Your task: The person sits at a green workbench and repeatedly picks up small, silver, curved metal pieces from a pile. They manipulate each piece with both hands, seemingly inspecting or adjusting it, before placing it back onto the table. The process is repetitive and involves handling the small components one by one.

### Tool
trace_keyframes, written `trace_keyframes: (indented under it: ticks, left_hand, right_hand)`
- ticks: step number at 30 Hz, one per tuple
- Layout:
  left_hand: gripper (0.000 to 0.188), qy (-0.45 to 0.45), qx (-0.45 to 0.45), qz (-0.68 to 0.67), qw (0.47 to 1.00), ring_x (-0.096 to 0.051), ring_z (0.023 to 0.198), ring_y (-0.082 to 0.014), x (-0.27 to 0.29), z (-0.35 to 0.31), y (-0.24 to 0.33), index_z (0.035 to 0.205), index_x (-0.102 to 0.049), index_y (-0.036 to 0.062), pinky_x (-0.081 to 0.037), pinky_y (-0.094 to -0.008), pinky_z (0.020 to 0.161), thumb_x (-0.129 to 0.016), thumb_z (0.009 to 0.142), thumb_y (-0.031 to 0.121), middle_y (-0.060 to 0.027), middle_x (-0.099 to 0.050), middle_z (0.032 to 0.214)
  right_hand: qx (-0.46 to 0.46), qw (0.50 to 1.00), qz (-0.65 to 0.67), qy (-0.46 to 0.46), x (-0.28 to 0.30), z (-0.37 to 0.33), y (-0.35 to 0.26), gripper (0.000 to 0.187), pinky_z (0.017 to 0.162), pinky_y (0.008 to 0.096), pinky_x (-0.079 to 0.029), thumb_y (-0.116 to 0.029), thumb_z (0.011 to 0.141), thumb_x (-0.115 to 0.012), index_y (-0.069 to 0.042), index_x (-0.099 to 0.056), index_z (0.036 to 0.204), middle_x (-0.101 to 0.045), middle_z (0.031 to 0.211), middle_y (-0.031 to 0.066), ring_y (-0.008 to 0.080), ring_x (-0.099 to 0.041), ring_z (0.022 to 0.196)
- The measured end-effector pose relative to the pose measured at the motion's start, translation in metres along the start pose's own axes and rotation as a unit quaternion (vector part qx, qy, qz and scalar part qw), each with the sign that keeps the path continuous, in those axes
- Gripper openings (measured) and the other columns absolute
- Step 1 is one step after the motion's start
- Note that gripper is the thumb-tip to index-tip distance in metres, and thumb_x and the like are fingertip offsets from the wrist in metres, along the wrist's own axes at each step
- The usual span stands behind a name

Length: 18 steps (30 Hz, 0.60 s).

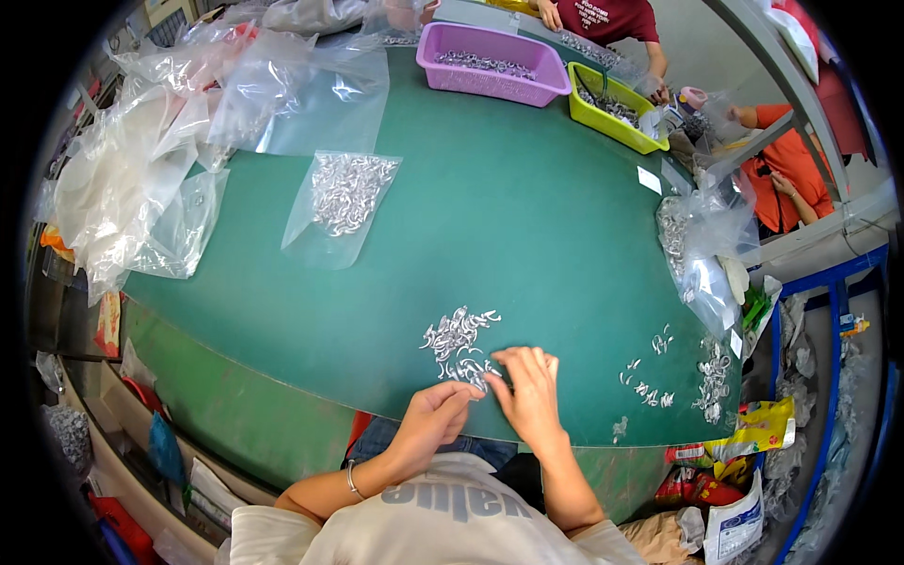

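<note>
A loose pile of small, curved, silvery metal pieces (456, 335) lies on the green tabletop in front of me. At its near edge, my left hand (435, 420) has thumb and forefinger pinched together on one small curved metal piece, mostly covered by the fingertips. Just to the right, my right hand (531, 392) reaches over the pile's edge. Its fingers are bent, with thumb and forefinger apart, and I see nothing held between them. The two hands are close but not touching.
A clear bag of similar pieces (350, 196) lies farther off. Empty-looking plastic bags (141, 179) heap at the left. Purple (546, 89) and yellow-green (617, 134) basins stand at the back. Small clusters of pieces (713, 381) lie at right. Two people work beyond.
</note>
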State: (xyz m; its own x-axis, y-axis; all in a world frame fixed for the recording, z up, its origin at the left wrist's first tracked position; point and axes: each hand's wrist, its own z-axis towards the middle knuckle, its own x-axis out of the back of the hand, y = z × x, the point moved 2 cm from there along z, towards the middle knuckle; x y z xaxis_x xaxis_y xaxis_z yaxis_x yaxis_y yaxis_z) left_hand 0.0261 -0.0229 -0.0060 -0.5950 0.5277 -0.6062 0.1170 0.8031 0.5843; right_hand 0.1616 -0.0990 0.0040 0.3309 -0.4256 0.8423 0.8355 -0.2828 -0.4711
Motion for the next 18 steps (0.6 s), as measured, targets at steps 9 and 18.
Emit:
trace_keyframes:
  ticks: [9,18]
  left_hand:
    - [0.017,0.002,0.0,0.024,1.0,-0.024,0.048,-0.0014,0.0006,-0.0013,0.0032,0.094,-0.058,0.0026,-0.019,-0.0185,0.042,-0.045,0.094,0.015,0.0079,-0.032,0.058]
    - [0.015,0.01,-0.033,0.025,0.999,-0.024,0.048,-0.0015,-0.0031,-0.0001,0.0042,0.094,-0.057,0.0015,-0.019,-0.0182,0.042,-0.046,0.093,0.012,0.0082,-0.032,0.058]
  right_hand:
    - [0.014,0.999,0.037,0.012,-0.0039,-0.0027,0.0054,0.014,0.071,0.0357,-0.035,-0.005,0.072,-0.065,-0.005,-0.06,0.085,-0.055,0.083,0.006,0.0244,-0.05,0.078]
    - [-0.007,0.991,0.113,0.075,0.0009,-0.0071,0.0052,0.01,0.068,0.0354,-0.042,-0.001,0.072,-0.064,-0.001,-0.062,0.082,-0.056,0.079,0.0092,0.0262,-0.053,0.075]
